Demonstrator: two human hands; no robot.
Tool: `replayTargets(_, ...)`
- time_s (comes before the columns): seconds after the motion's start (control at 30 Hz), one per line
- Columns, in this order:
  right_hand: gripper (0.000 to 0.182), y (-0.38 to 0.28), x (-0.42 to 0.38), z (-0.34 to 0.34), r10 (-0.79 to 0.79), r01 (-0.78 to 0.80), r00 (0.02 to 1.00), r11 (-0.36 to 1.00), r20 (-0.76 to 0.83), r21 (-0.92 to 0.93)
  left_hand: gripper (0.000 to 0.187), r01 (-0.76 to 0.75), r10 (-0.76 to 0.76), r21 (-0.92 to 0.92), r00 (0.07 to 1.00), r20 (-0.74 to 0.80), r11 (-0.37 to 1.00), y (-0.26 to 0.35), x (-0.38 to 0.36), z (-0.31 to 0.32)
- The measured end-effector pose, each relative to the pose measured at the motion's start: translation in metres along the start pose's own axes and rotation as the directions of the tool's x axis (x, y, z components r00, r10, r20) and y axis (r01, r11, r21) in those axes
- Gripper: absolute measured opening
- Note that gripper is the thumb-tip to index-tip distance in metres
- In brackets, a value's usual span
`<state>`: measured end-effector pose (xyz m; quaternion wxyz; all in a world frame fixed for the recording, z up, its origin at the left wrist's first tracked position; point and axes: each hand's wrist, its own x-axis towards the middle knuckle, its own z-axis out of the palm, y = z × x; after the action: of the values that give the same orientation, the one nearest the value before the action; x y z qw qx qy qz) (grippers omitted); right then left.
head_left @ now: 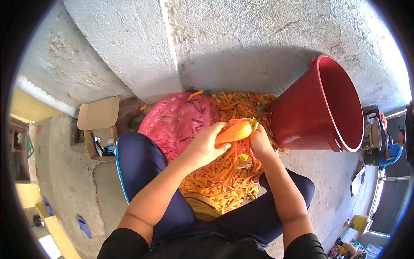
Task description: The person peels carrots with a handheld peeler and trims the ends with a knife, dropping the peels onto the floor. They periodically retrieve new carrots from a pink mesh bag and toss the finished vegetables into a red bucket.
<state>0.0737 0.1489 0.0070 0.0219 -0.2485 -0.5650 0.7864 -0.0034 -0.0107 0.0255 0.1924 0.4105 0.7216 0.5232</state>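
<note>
My left hand (209,147) is wrapped round the lower end of a thick, smooth orange carrot (237,132), which points up and to the right. Its far end comes right up to my right hand (259,140), which is closed on the yellow-green handle of a knife (259,111). The knife's blade points upward, past the carrot. Below both hands, an orange perforated plastic piece (243,149) stands among a heap of orange peelings (224,181) between my legs.
A pink mesh sack (172,123) lies on the left, against the peelings. To the right a large red bucket (302,103) leans toward the wall (241,43). An open cardboard box (100,114) holds small items. At far right is another person (393,151).
</note>
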Motion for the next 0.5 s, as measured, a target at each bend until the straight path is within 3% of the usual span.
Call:
replayTargets(0.03,0.017,0.005,0.003,0.002,-0.122,0.115,0.992,0.973,-0.023,-0.199,0.037,0.061,-0.060,-0.013,0.998,0.032,0.998,-0.003,-0.002,0.002)
replayTargets(0.07,0.015,0.004,-0.002,0.003,-0.141,0.118,0.989,0.920,-0.036,-0.373,0.039,0.122,-0.120,-0.024,0.991,0.064,0.992,-0.005,-0.003,0.003)
replayTargets(0.13,0.014,-0.016,-0.019,0.019,-0.184,0.102,0.982,0.728,-0.051,-0.677,0.035,0.072,-0.071,-0.023,0.997,0.033,0.997,-0.005,-0.004,0.001)
replayTargets(0.17,0.016,-0.001,-0.015,0.010,-0.326,0.239,0.945,0.638,0.024,-0.732,0.035,0.081,-0.080,-0.018,0.996,0.030,0.997,-0.006,-0.003,-0.001)
replayTargets(0.27,0.019,-0.018,-0.024,0.016,-0.203,0.133,0.979,0.518,0.030,-0.845,0.037,0.122,-0.121,-0.005,0.992,0.035,0.993,-0.003,-0.001,-0.007)
replayTargets(0.37,0.019,-0.018,-0.026,0.013,-0.170,0.148,0.982,0.452,0.077,-0.880,0.039,0.126,-0.126,-0.018,0.992,0.011,0.992,-0.003,0.000,-0.008)
replayTargets(0.5,0.019,-0.018,-0.024,0.013,-0.143,0.137,0.987,0.514,0.073,-0.847,0.036,0.092,-0.092,-0.012,0.995,-0.025,0.996,-0.007,0.001,-0.004)
